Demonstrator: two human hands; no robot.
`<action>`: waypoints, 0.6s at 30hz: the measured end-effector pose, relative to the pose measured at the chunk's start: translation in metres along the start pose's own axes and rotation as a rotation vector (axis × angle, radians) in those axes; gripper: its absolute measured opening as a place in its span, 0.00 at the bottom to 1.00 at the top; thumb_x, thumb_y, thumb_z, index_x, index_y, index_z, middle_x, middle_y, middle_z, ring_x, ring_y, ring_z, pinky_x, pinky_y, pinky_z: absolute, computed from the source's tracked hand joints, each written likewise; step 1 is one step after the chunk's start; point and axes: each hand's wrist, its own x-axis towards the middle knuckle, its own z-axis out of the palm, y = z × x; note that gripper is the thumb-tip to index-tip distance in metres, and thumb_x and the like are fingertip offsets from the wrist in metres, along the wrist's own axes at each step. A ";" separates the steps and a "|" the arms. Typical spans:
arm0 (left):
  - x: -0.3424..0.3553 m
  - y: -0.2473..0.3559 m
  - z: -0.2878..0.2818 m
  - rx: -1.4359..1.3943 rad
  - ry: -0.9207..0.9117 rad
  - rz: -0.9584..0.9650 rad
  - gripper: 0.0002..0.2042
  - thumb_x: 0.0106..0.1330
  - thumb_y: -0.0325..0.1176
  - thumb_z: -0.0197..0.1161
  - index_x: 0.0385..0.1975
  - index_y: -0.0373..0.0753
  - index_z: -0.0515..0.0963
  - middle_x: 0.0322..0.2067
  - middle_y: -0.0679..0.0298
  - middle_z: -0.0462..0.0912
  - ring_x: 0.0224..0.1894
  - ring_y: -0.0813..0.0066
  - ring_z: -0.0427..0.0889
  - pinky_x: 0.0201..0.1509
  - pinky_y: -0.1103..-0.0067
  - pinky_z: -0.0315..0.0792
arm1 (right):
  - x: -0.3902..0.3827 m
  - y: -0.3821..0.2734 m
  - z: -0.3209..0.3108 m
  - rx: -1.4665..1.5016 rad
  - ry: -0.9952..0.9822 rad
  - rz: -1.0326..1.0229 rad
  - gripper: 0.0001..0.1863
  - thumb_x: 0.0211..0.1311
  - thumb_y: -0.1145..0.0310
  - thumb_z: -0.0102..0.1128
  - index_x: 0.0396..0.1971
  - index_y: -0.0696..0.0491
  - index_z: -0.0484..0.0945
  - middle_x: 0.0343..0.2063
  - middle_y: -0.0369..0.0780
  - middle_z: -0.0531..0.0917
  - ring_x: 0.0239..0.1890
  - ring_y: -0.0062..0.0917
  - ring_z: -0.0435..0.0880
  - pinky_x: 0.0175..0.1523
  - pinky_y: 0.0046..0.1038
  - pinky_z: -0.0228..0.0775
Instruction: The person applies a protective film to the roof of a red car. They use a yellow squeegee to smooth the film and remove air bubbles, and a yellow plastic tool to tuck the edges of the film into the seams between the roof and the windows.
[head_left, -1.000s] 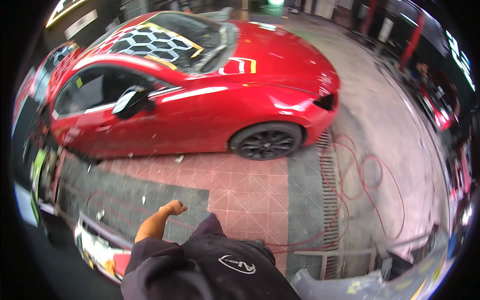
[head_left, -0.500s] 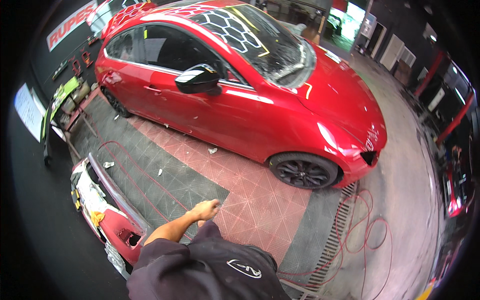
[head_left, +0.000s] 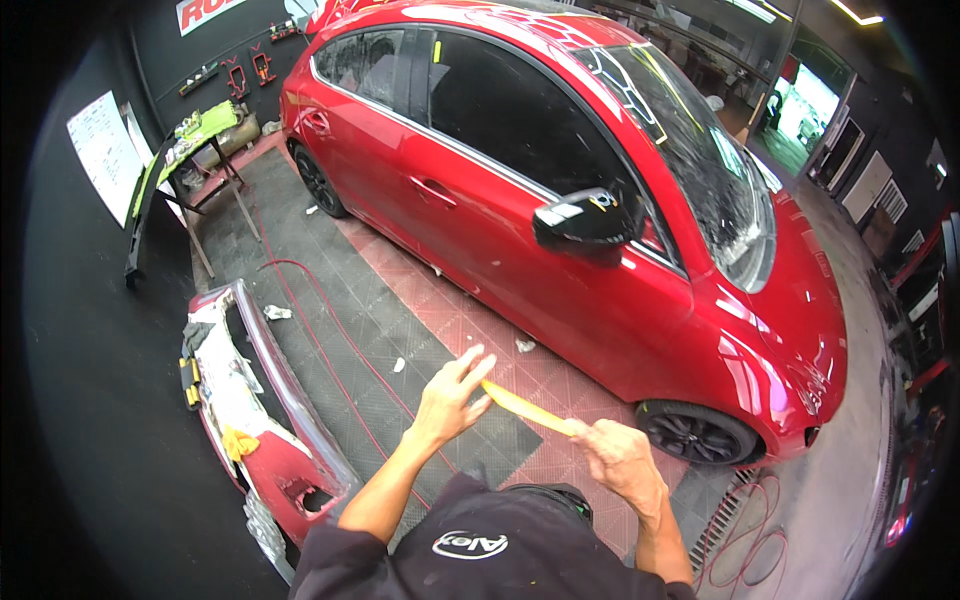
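Note:
A strip of yellow tape (head_left: 530, 410) stretches between my two hands, in front of the red car (head_left: 500, 230). My left hand (head_left: 447, 400) is at its upper left end, the tape meeting it between the fingertips and the thumb. At the lower right end, my right hand (head_left: 622, 462) is closed on the tape, its fingers curled. The strip hangs in the air, apart from the car. Whether the right hand also contains a roll is hidden by its fingers.
A red bumper (head_left: 290, 470) with white patches lies to my left. Beyond it stands a work stand (head_left: 215, 150) with green covering. Red hose (head_left: 335, 330) runs over the floor tiles (head_left: 470, 440), and a floor drain (head_left: 722, 515) is at the right, near the car's front wheel (head_left: 697, 433).
My left hand has risen, and my right hand has come into view. The yellow tape now shows between them. My view has turned left, so the car sits further right.

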 end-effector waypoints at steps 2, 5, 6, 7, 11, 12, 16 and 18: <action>-0.007 -0.040 -0.032 0.069 -0.065 0.016 0.22 0.60 0.26 0.72 0.57 0.39 0.79 0.56 0.52 0.83 0.57 0.55 0.83 0.57 0.65 0.81 | 0.053 -0.007 0.013 0.098 -0.074 -0.057 0.14 0.63 0.72 0.68 0.49 0.51 0.85 0.20 0.39 0.72 0.21 0.32 0.77 0.28 0.35 0.71; -0.010 -0.075 -0.059 -0.105 0.101 -0.109 0.17 0.61 0.21 0.68 0.51 0.36 0.82 0.46 0.55 0.88 0.48 0.58 0.87 0.52 0.69 0.81 | 0.128 -0.007 0.018 0.307 -0.211 -0.125 0.16 0.64 0.70 0.69 0.51 0.52 0.84 0.21 0.39 0.75 0.21 0.32 0.77 0.27 0.35 0.71; -0.006 -0.085 -0.064 -0.165 0.114 -0.156 0.16 0.62 0.20 0.67 0.51 0.36 0.82 0.46 0.55 0.87 0.48 0.57 0.87 0.52 0.70 0.81 | 0.152 -0.003 0.020 0.387 -0.263 -0.141 0.16 0.64 0.69 0.69 0.51 0.53 0.84 0.21 0.39 0.76 0.22 0.32 0.78 0.27 0.35 0.71; -0.002 -0.095 -0.066 -0.225 0.126 -0.205 0.16 0.62 0.19 0.66 0.51 0.35 0.81 0.46 0.54 0.87 0.48 0.57 0.88 0.52 0.70 0.81 | 0.173 0.004 0.025 0.530 -0.285 -0.159 0.18 0.64 0.67 0.71 0.52 0.53 0.84 0.22 0.40 0.78 0.23 0.32 0.79 0.28 0.34 0.71; 0.081 -0.131 -0.084 -0.296 0.068 -0.162 0.14 0.63 0.17 0.63 0.48 0.34 0.81 0.43 0.53 0.87 0.45 0.56 0.88 0.51 0.71 0.81 | 0.287 0.051 0.056 0.631 -0.194 -0.382 0.21 0.61 0.67 0.74 0.54 0.53 0.83 0.27 0.40 0.81 0.25 0.33 0.82 0.31 0.34 0.74; 0.112 -0.141 -0.086 -0.292 0.040 -0.114 0.14 0.63 0.17 0.63 0.48 0.34 0.81 0.43 0.54 0.87 0.44 0.56 0.88 0.50 0.71 0.81 | 0.313 0.066 0.062 0.635 -0.233 -0.396 0.22 0.62 0.67 0.74 0.55 0.54 0.82 0.31 0.40 0.83 0.28 0.34 0.83 0.33 0.34 0.77; 0.239 -0.174 -0.096 -0.167 -0.005 0.172 0.17 0.62 0.17 0.66 0.51 0.35 0.80 0.43 0.54 0.86 0.44 0.55 0.87 0.50 0.69 0.81 | 0.399 0.115 0.059 0.593 -0.370 -0.345 0.26 0.61 0.68 0.72 0.59 0.54 0.79 0.39 0.42 0.83 0.39 0.36 0.85 0.42 0.32 0.80; 0.300 -0.198 -0.094 -0.168 0.008 0.214 0.16 0.62 0.16 0.65 0.50 0.34 0.81 0.44 0.53 0.87 0.45 0.55 0.87 0.51 0.70 0.81 | 0.445 0.143 0.056 0.590 -0.380 -0.295 0.26 0.63 0.68 0.68 0.61 0.54 0.78 0.43 0.44 0.83 0.43 0.36 0.85 0.46 0.31 0.80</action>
